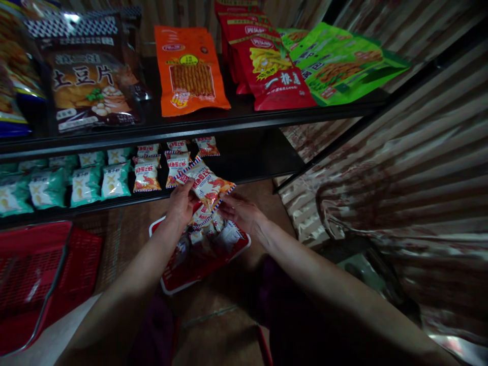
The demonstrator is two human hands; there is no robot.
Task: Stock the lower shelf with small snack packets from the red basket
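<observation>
A white, red and blue snack bag (pixel 209 184) is stretched between my two hands, tilted, above a red basket (pixel 183 284) with a white rim. My left hand (pixel 183 203) grips its left end with the thumb on top. At its lower right edge, my right hand (pixel 242 211) closes its fingers on the bag; the fingertips are partly hidden. More bags of the same look (pixel 201 239) lie in the basket below. On the lower shelf (pixel 251 157), just beyond my hands, stand short rows of matching snack bags (pixel 146 175).
Teal snack bags (pixel 116 180) line the lower shelf's left part. The upper shelf (pixel 236 121) carries a brown chip bag (pixel 89 84), an orange bag (pixel 190 71), red bags (pixel 270 66) and green bags (pixel 335 63). An empty-looking red basket (pixel 82 259) stands left; a curtain (pixel 430 168) hangs right.
</observation>
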